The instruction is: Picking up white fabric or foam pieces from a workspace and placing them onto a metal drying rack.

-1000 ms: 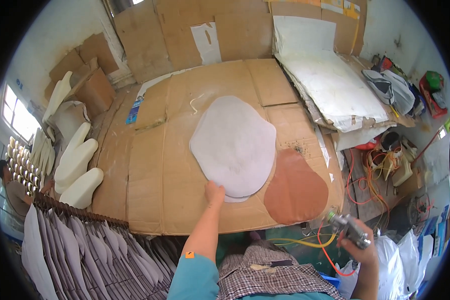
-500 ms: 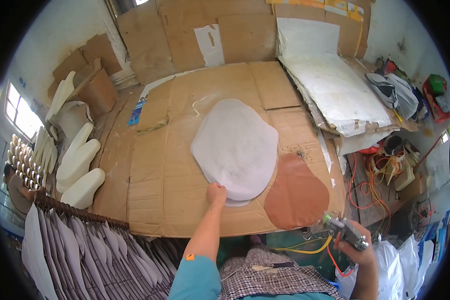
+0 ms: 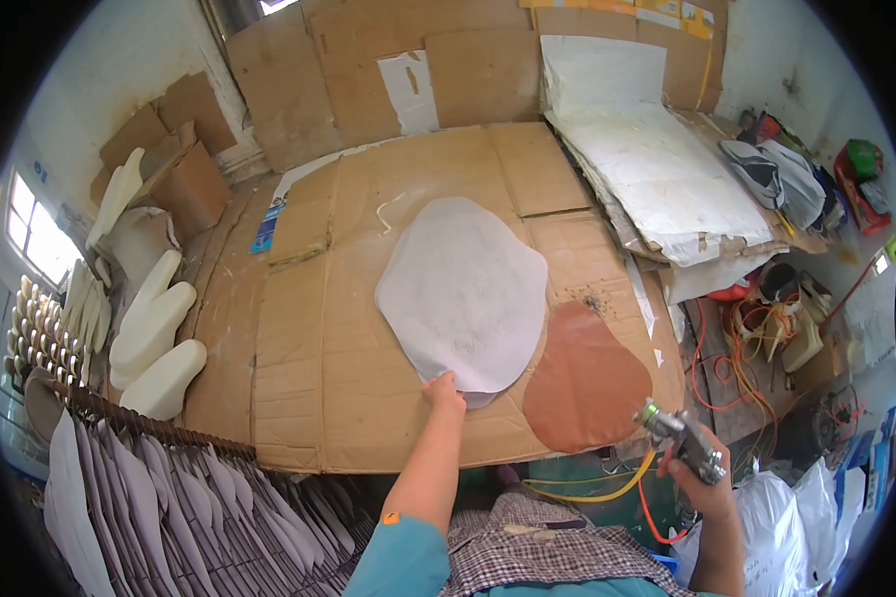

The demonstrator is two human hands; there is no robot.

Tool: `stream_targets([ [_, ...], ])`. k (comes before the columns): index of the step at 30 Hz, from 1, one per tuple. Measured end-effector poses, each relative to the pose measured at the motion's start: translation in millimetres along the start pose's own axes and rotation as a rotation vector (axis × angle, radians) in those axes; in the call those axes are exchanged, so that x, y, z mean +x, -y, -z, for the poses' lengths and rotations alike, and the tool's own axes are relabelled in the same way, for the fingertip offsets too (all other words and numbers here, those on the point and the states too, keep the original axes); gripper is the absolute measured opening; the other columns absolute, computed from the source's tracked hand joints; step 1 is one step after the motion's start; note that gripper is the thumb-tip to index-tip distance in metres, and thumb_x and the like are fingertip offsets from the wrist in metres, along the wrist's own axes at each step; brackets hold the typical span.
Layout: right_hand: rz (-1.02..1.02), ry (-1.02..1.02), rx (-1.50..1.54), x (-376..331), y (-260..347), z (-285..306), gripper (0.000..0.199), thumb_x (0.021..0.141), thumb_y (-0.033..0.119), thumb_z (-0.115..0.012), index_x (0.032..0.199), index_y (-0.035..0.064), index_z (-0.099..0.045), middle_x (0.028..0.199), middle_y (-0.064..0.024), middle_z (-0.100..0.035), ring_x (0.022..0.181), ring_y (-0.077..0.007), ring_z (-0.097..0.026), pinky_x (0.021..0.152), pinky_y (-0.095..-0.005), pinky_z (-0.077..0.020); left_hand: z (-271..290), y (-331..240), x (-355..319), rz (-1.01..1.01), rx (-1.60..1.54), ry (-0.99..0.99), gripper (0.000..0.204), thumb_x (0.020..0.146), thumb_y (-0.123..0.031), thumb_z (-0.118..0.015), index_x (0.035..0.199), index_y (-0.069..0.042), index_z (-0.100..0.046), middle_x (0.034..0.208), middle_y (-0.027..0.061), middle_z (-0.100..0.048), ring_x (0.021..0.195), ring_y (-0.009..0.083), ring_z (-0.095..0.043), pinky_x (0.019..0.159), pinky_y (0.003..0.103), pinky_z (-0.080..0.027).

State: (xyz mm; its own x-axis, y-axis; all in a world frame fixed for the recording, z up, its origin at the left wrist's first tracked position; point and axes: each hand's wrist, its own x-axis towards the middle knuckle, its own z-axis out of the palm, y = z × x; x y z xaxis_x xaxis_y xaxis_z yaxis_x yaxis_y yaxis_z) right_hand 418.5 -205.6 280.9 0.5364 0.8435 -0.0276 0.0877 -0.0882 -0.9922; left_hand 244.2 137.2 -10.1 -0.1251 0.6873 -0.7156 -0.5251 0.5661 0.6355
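- Fabric (image 3: 463,294), pale grey with a faint lilac tint, lies as a broad, rounded piece near the middle of the bench (image 3: 289,388), toward the front edge; dark specks mark its surface.
- A similar pale under-layer (image 3: 481,400) peeks out from its near edge.
- The left hand (image 3: 445,390) pinches the fabric's near edge between thumb and fingers, covering a bit of it.
- The right hand (image 3: 702,468) is wrapped round a metal spray gun (image 3: 682,438) by the bench's front right corner, nozzle toward the bench.
- A brown piece (image 3: 587,383), smooth like leather, lies near that corner, just beside the fabric; I cannot tell whether they touch.
- Dark crumbs (image 3: 595,301) are scattered at the brown piece's far end.
- A yellow hose (image 3: 607,493) and a red hose (image 3: 652,519) hang below the front edge.
- White sheets (image 3: 657,169) are stacked at the far right corner; cream foam pieces (image 3: 164,378) sit along the left edge.
- A cardboard box (image 3: 197,189) stands at the far left corner, its contents hidden.
- White plastic bags (image 3: 767,527) bulge below the front right corner; what fills them cannot be told.
- A rack (image 3: 159,423) by the front left corner holds grey panels (image 3: 169,488), hanging close together.
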Motion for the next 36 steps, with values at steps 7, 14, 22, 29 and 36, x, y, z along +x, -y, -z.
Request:
stream_targets([
  [7,0.001,-0.042,0.142,-12.0,-2.3,0.7,0.058,0.077,0.029,-0.067,0.117,-0.0033,-0.043,0.08,-0.0072,-0.059,0.076,-0.0181,-0.06,0.072,-0.032,-0.0477,-39.8,-97.3,-53.9,0.105,-0.394,0.49,0.029,0.078,-0.003,-0.051,0.107,-0.005,-0.051,0.109,0.0105,-0.056,0.099,0.0262,-0.055,0.084,0.043,-0.046],
  [14,-0.018,0.054,0.076,-26.6,6.3,8.5,0.057,0.079,0.029,-0.065,0.121,-0.003,-0.041,0.082,-0.0087,-0.058,0.074,-0.0171,-0.058,0.072,-0.0317,-0.0468,25.6,-255.4,-151.2,-0.35,-0.493,1.07,0.037,0.084,-0.016,-0.044,0.115,0.004,-0.048,0.115,0.0155,-0.054,0.107,0.0288,-0.052,0.097,0.045,-0.037],
  [22,-0.037,-0.185,0.063,-32.3,17.2,-5.1,0.042,0.077,0.011,-0.063,0.113,-0.0025,-0.046,0.079,-0.0067,-0.057,0.066,-0.0151,-0.057,0.061,-0.0273,-0.0481,125.9,-316.6,-202.1,-0.974,-0.178,0.477,0.045,0.091,-0.022,-0.033,0.122,0.009,-0.041,0.126,0.0211,-0.044,0.116,0.0359,-0.043,0.1,0.052,-0.03],
  [29,-0.073,0.093,-0.059,-53.4,27.5,6.6,0.051,0.074,0.014,-0.066,0.117,-0.0033,-0.045,0.08,-0.0073,-0.058,0.068,-0.0147,-0.057,0.06,-0.0271,-0.048,142.5,-313.7,-267.8,-1.113,-0.22,0.311,0.045,0.092,-0.025,-0.034,0.123,0.007,-0.04,0.128,0.0201,-0.043,0.115,0.0354,-0.043,0.103,0.049,-0.028],
  [36,-0.005,-0.083,0.099,-39.8,19.8,-18.4,0.051,0.074,0.015,-0.067,0.116,-0.0022,-0.045,0.079,-0.0062,-0.058,0.068,-0.0157,-0.058,0.063,-0.0282,-0.0486,174.8,-315.2,-256.8,-1.161,-0.258,0.226,0.044,0.093,-0.024,-0.034,0.123,0.007,-0.04,0.128,0.0203,-0.043,0.115,0.0346,-0.043,0.103,0.048,-0.029],
])
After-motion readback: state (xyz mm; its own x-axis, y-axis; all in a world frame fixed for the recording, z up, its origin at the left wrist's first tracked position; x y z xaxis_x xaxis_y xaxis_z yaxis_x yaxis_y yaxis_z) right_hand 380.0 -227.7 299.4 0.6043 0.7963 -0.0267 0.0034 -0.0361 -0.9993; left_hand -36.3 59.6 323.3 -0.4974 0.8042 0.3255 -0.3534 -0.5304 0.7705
